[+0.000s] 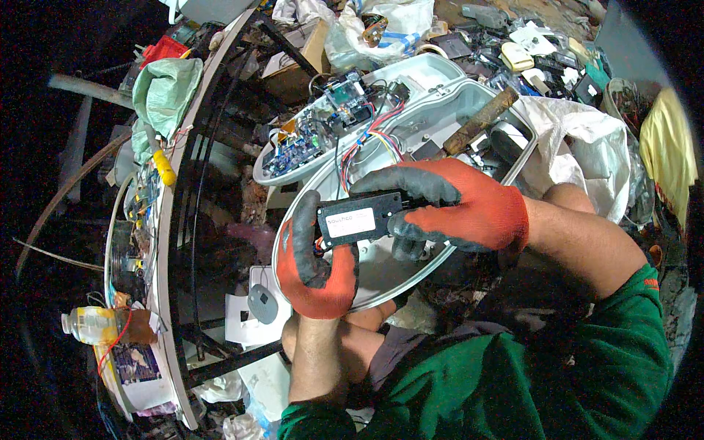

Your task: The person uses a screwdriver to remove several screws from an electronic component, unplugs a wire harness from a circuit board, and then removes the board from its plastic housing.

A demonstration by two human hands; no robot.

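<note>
A small black rectangular electronic module (pixel 339 236) with a white label is held up between my two gloved hands. My left hand (pixel 319 268), in an orange and dark-grey glove, grips its left end and lower edge. The fingers of my right hand (pixel 447 205), gloved alike, close on its right end. Beneath them lies an opened pale-grey plastic housing (pixel 389 282), long and oval. Its other half (pixel 433 72) holds a blue circuit board (pixel 297 150). Red, yellow and dark wires (pixel 367 139) run between the halves. Whether they join the module is hidden.
A rusty bar (pixel 480 121) lies across the housing's far right. On the left, a table edge (pixel 170 293) carries a bottle (pixel 110 325) and a yellow-handled tool (pixel 163 167). Scrap electronics (pixel 543 55) and a white sack (pixel 587 139) crowd the far right.
</note>
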